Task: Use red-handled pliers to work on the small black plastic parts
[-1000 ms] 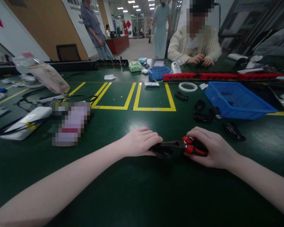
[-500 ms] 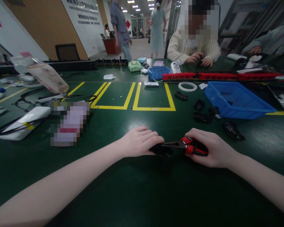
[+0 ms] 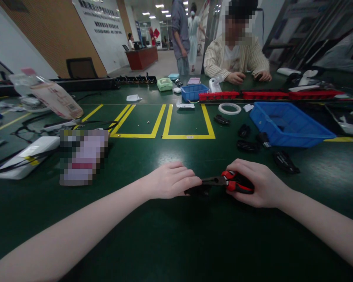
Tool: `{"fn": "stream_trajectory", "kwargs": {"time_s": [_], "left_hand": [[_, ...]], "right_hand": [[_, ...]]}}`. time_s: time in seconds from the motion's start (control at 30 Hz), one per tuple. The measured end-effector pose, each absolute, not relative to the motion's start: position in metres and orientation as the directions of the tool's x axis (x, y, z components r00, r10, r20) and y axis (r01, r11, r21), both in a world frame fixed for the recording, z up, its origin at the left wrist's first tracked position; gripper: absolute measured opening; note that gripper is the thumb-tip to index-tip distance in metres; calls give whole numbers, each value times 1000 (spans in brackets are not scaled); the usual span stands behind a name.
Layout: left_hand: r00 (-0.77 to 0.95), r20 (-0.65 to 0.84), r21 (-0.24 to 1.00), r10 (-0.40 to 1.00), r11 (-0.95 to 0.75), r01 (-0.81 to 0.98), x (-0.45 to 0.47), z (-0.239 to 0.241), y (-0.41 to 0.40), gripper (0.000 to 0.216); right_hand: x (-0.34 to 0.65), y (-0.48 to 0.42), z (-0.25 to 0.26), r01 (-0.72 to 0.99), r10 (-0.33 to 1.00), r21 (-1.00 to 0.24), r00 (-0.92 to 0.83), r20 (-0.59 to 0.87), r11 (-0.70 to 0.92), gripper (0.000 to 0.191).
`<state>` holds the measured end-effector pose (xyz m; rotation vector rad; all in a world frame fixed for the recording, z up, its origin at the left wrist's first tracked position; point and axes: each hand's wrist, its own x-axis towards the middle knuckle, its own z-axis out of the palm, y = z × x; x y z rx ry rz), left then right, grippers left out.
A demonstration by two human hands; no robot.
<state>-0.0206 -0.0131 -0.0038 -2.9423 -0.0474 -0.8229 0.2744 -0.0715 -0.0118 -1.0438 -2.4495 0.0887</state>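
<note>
My left hand rests on the green table with its fingers closed over a small black part, pinning it down. My right hand is wrapped around the red and black handles of a pair of pliers. The pliers' dark jaws point left and meet the black part just beside my left fingertips. Both hands sit close together near the middle of the table.
Several loose black parts lie beside a blue bin to the right. Yellow tape boxes mark the table ahead, with a white ring behind them. A person in a striped top works opposite. White devices and cables lie left.
My hands and the pliers have stayed nearly still on the black part. The view has shifted slightly, and people walking in the background have moved to the right.
</note>
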Motion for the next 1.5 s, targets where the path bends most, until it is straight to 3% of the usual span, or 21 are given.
{"fn": "stream_trajectory", "kwargs": {"time_s": [0.13,0.37,0.73,0.87,1.17,1.5], "left_hand": [[857,516,-55,7,-998,41,-20,-4,-14,23],[833,551,-123,-45,-992,28,-20,-2,-14,20],[811,558,94,174,-985,146,-23,-16,-7,30],[786,592,123,178,-984,131,-23,-14,-6,27],[769,618,128,161,-986,104,-22,-10,-7,19],[763,621,143,179,-983,113,-22,-7,-7,13]], "right_hand": [[274,-72,-11,660,681,-218,-605,411,718,30],[275,-71,-12,657,655,-182,-603,457,732,35],[278,-71,-14,696,633,-146,-518,576,703,59],[278,-72,-12,701,643,-156,-512,570,696,66],[276,-71,-10,705,673,-212,-475,568,677,59],[277,-70,-10,700,645,-163,-507,571,695,50]]}}
